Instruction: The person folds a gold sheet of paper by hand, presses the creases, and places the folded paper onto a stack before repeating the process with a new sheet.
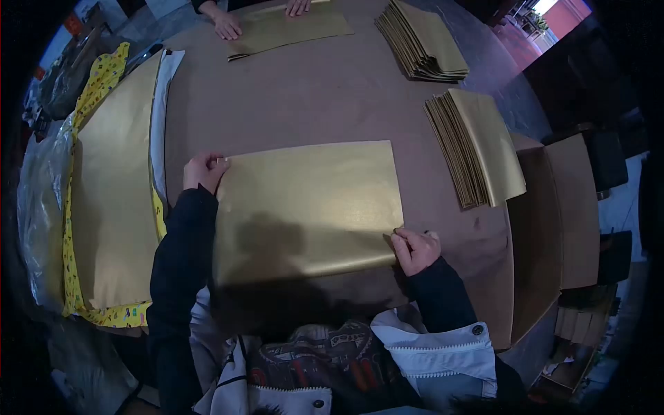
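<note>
A folded-looking sheet of gold paper lies in front of me, its near edge rounded and reaching the table's front. At its far left corner, my left hand is closed, thumb and fingers pinching the paper's edge. My right hand grips the right edge close to the near corner, fingers bent together. A shadow falls over the near left part of the sheet. The far edge and far right corner lie flat, with no hand on them.
Two stacks of folded gold paper, one far and one nearer, sit on the right. Flat brown sheets on yellow wrapping lie left. An open cardboard box stands right. Across the brown table, another person's hands rest on gold paper.
</note>
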Motion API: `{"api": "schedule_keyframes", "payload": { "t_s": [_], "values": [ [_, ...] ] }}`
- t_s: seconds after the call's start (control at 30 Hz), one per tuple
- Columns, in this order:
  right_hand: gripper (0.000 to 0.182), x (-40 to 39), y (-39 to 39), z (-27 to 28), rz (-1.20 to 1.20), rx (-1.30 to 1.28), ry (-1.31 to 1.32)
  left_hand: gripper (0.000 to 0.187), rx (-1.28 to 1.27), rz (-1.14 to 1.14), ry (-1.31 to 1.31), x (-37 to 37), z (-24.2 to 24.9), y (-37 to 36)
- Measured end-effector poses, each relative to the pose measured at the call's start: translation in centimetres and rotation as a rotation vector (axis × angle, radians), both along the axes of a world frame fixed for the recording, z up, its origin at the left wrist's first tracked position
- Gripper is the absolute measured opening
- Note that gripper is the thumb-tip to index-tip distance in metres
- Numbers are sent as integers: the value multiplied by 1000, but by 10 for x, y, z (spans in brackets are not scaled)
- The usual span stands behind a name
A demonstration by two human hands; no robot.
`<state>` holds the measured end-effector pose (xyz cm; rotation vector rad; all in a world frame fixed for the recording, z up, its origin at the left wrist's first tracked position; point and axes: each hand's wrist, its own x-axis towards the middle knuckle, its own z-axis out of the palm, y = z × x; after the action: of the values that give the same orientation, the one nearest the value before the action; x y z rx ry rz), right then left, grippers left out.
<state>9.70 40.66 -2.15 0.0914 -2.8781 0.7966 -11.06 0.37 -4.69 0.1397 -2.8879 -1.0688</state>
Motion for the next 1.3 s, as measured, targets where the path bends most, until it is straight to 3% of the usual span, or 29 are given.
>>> {"api": "schedule_keyframes", "payload": {
  "t_s": [0.2, 0.33, 0.37, 0.47, 0.6, 0.63, 1.0, 1.23, 1.3],
  "values": [
    [23, 0, 4, -9, 35, -21, -26, 41, -167, 93, 81, 12, 10, 5],
    [23, 1, 2, -9, 16, 24, -22, 23, -274, -59, 139, 19, 5, 5],
    [23, 2, 3, -10, 12, 33, -17, 20, -297, -106, 269, 22, 5, 7],
    [22, 2, 5, -12, 19, 53, -3, 20, -326, -147, 256, 31, 9, 8],
    [23, 0, 4, -4, 60, 62, -15, 41, -540, -240, 170, 53, 12, 4],
    [23, 0, 4, -4, 64, 64, -15, 49, -534, -250, 77, 53, 16, 3],
    [23, 1, 7, -1, 89, 124, -105, 50, -536, -231, 54, 50, 19, 7],
    [27, 1, 8, 1, 76, 103, -100, 37, -491, -262, 300, 51, 0, 3],
    [30, -2, 8, 13, 92, 257, -157, 35, -474, -273, 349, 52, 1, 2]
  ]
}}
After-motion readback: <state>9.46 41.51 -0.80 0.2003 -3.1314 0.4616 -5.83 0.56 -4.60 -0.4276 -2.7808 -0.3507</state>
